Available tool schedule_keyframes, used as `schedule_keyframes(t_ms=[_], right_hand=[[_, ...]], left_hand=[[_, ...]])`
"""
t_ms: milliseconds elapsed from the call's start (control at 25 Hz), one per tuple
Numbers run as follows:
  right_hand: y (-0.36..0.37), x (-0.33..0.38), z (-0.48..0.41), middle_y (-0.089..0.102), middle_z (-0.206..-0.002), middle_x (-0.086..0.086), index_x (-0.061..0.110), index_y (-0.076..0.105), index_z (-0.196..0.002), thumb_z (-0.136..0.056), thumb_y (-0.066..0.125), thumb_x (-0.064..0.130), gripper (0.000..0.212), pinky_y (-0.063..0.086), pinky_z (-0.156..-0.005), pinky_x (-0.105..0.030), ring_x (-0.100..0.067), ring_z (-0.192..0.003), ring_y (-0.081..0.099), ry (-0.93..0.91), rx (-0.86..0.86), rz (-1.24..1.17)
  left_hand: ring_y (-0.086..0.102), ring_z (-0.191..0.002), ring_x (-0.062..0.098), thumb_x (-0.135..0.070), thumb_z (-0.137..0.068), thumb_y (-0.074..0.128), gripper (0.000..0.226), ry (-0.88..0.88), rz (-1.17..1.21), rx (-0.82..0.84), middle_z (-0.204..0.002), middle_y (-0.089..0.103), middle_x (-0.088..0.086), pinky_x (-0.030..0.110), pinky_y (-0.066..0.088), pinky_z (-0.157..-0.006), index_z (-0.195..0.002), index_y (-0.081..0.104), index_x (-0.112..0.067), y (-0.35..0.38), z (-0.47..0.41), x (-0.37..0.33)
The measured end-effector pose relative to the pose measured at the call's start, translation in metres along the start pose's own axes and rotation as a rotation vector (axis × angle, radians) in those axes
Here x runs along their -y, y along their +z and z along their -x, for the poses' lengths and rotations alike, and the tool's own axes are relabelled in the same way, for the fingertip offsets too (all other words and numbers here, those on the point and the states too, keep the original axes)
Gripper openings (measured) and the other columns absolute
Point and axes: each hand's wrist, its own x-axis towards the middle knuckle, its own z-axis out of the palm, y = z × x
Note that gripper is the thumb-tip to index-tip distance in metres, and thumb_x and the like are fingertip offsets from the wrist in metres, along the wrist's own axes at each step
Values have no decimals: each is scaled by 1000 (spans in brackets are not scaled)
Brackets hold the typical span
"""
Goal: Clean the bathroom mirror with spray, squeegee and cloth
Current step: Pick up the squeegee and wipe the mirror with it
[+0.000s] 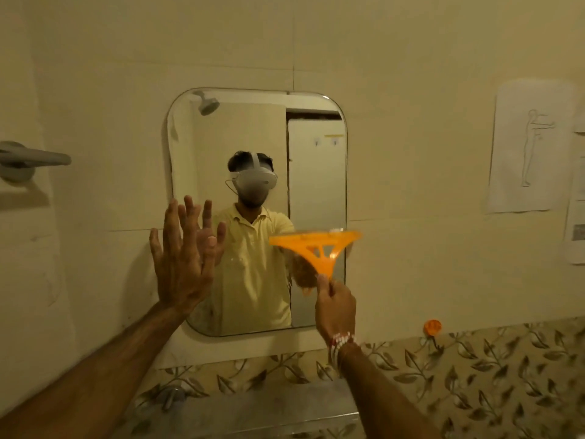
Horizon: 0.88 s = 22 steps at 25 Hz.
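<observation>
A rounded rectangular mirror [316,172] hangs on the pale tiled wall straight ahead. My right hand [335,307] grips the handle of an orange squeegee [316,248], whose blade lies roughly level across the mirror's lower right part. My left hand [180,258] is raised with fingers spread, flat at the mirror's lower left edge, holding nothing. No spray bottle or cloth shows. A person's reflection fills the middle of the glass.
A grey bar fixture [28,160] juts out from the wall at far left. Paper sheets [531,147] are stuck on the wall at right. A small orange hook [432,327] sits on the leaf-patterned tile band. A tap [171,396] and basin lie below.
</observation>
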Motion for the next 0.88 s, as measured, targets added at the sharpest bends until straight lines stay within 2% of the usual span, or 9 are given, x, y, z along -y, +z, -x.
schedule_keyframes(t_ms=[80,200,280,400,600,720,880], right_hand=[[1,-32,31,55,-58,5,27,52,-59,-101,46,43,45,34,-50,-28,-18,-58,54,33,23,58],[11,-35,52,56,-58,3,23,53,-62,-101,44,46,46,38,-51,-32,-17,-56,54,-10,52,99],[30,-5,53,56,-59,4,22,54,-66,-101,42,47,44,38,-52,-32,-18,-57,54,-123,96,100],[67,54,48,60,-67,1,26,57,-73,-101,40,49,39,48,-60,-37,-21,-64,58,-254,201,59],[112,109,42,70,-83,-8,19,64,-84,-98,35,55,49,53,-73,-42,-30,-77,64,-341,241,147],[120,92,50,69,-77,-5,20,62,-81,-99,34,55,48,52,-68,-40,-28,-73,64,-344,261,158],[106,13,77,64,-74,-2,22,63,-85,-100,39,52,41,51,-66,-39,-24,-73,61,-350,350,266]], left_hand=[[17,-160,27,-50,-105,28,68,7,-3,5,-175,9,10,62,12,-126,-166,22,-20,-2,3,0],[18,-160,27,-49,-106,28,65,-24,12,-21,-174,12,11,61,13,-126,-165,23,-21,-10,-2,-2],[20,-160,26,-49,-107,27,64,-46,14,-31,-174,14,9,61,15,-126,-164,28,-20,-19,-10,3],[22,-159,25,-48,-108,28,60,-55,-34,-61,-174,16,8,61,17,-125,-161,32,-22,-37,-17,19],[31,-155,30,-52,-108,24,60,-73,-74,-53,-174,16,7,61,16,-124,-162,30,-26,-61,-14,53],[29,-156,30,-55,-108,22,61,-96,-101,-48,-174,16,8,61,15,-125,-161,30,-26,-69,-8,69],[25,-158,27,-51,-108,26,59,-109,-103,-14,-174,17,7,62,15,-125,-161,31,-26,-63,7,73]])
